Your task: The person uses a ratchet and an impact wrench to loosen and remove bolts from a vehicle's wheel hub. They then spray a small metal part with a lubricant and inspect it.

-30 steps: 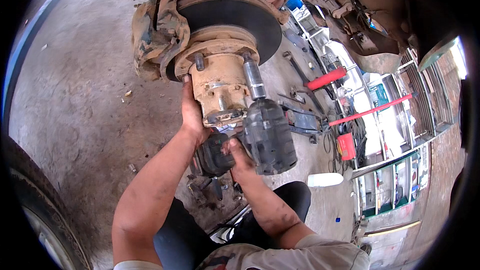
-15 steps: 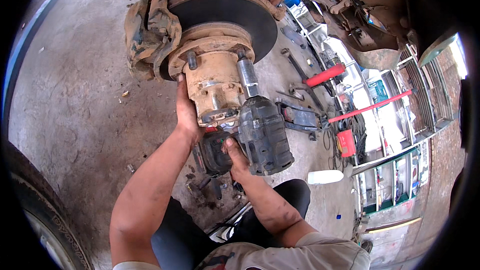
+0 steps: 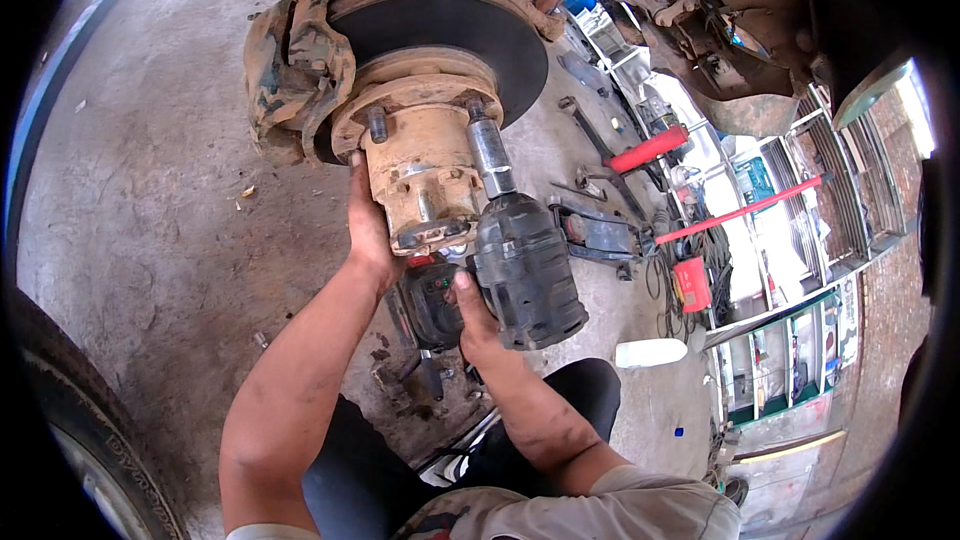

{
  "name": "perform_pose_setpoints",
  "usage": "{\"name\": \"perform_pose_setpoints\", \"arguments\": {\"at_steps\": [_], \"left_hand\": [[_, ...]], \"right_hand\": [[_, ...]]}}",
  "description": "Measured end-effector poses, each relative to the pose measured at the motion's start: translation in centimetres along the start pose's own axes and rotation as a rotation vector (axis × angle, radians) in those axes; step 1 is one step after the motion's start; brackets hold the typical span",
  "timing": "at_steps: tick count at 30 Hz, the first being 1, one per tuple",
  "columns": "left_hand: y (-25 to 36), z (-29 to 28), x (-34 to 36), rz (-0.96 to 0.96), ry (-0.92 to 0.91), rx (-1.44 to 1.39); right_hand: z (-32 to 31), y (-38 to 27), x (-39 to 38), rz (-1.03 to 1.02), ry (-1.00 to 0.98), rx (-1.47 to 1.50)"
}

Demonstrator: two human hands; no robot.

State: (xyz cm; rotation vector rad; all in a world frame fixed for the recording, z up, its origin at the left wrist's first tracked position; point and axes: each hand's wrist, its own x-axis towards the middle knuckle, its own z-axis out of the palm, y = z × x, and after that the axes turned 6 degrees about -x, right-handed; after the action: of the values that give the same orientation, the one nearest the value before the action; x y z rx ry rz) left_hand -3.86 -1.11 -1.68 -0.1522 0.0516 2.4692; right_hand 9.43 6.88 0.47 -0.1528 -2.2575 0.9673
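A dusty tan wheel hub (image 3: 425,175) with studs stands out from a dark brake disc (image 3: 440,35); a dirty brake caliper (image 3: 295,80) sits at its left. My left hand (image 3: 370,230) grips the hub's left side, its fingers partly hidden behind it. My right hand (image 3: 476,320) is closed around the handle of a black cordless impact wrench (image 3: 525,275), thumb toward me; the rest of the fingers are hidden. The wrench's silver socket (image 3: 490,155) points up and sits over the hub's right stud. Its battery (image 3: 432,305) hangs between my forearms.
On the concrete floor to the right lie a floor jack (image 3: 595,235) with a long red handle, a red-handled tool (image 3: 648,150) and a white bottle (image 3: 650,353). White shelving (image 3: 775,340) lines the right side. A tire (image 3: 85,440) stands at lower left. Vehicle underbody parts (image 3: 700,40) hang at upper right.
The hub, disc and caliper appear slightly further left in the picture, with the wrench and socket shifted alongside. Both hands keep their holds.
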Motion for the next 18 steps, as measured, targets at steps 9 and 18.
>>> {"name": "perform_pose_setpoints", "arguments": {"at_steps": [9,18], "left_hand": [[-0.4,0.4,0.0,0.044,0.020,0.019],[-0.3,-0.6,0.5,0.088,0.018,0.033]], "right_hand": [[-1.0,1.9,-0.4,0.090,-0.087,-0.067],[-1.5,0.6,0.8,-0.169,-0.161,-0.434]]}}
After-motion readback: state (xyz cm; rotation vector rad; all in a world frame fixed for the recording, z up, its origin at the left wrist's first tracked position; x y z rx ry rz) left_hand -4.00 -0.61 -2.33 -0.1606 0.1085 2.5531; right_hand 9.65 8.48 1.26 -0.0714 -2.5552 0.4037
